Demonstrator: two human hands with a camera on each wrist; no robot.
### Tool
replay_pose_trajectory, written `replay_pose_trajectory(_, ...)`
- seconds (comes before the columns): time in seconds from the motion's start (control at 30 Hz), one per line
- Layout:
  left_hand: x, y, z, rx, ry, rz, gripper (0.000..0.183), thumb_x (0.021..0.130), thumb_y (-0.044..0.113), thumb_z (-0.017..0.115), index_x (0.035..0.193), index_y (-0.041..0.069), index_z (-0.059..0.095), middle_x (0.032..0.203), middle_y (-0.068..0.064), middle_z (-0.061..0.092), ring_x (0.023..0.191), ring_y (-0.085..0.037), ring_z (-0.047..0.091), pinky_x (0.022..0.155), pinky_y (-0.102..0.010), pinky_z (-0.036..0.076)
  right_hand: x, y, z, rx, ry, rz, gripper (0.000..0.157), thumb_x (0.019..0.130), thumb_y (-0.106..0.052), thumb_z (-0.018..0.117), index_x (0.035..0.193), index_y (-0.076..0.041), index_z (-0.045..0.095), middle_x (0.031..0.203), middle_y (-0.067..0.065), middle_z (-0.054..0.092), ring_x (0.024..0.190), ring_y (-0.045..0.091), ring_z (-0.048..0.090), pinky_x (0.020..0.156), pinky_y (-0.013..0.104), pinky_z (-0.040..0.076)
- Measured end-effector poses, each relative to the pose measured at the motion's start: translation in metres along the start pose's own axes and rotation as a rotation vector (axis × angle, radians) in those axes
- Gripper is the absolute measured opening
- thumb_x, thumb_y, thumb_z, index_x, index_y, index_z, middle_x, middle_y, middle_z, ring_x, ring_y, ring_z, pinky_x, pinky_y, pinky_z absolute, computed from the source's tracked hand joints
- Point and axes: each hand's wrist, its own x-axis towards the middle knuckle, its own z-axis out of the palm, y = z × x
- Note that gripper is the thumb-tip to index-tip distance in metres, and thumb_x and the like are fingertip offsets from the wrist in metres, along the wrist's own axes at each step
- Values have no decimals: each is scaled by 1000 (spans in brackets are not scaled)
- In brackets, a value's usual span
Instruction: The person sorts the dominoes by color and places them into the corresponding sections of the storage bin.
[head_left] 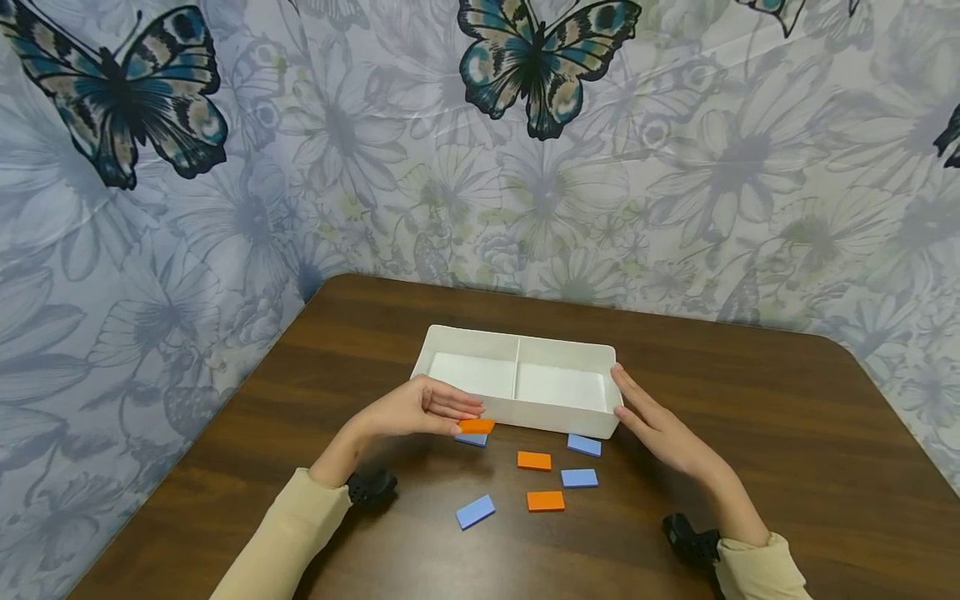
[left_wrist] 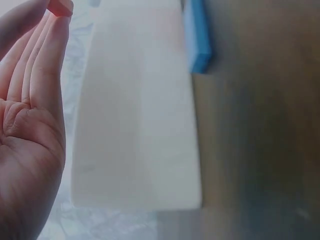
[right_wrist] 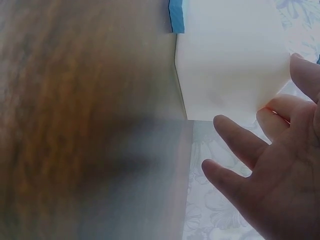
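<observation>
In the head view my left hand (head_left: 420, 406) pinches an orange block (head_left: 476, 426) between thumb and fingertips, in front of the white two-compartment box (head_left: 555, 413). Just below that block, a blue block (head_left: 472, 440) is partly covered. The left wrist view has the orange block (left_wrist: 61, 7) at the fingertips, beside the blurred box wall (left_wrist: 135, 110). At the box's right end is my right hand (head_left: 663, 429), fingers spread and fairly straight, touching the side. The right wrist view shows this hand (right_wrist: 280, 170) against the box end (right_wrist: 230, 65).
Before the box lie two orange blocks (head_left: 534, 461) and several blue ones: one blue block (head_left: 584, 445) near its front right corner, another (head_left: 579, 478) closer in, a third (head_left: 476, 512) at front left. The brown table (head_left: 787, 400) meets a patterned cloth (head_left: 450, 208) behind.
</observation>
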Motion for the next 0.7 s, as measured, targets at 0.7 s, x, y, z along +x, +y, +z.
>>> replay_pose_trajectory(0.7, 36, 9, -24, 57, 80, -20, 45, 84, -6, 66, 126, -11, 52, 123, -25, 55, 110, -27, 57, 87, -39, 47, 0, 2, 1, -8, 11, -22, 59, 101, -21, 43, 149, -2, 13, 154, 10, 5, 137, 37, 5, 100, 9, 7)
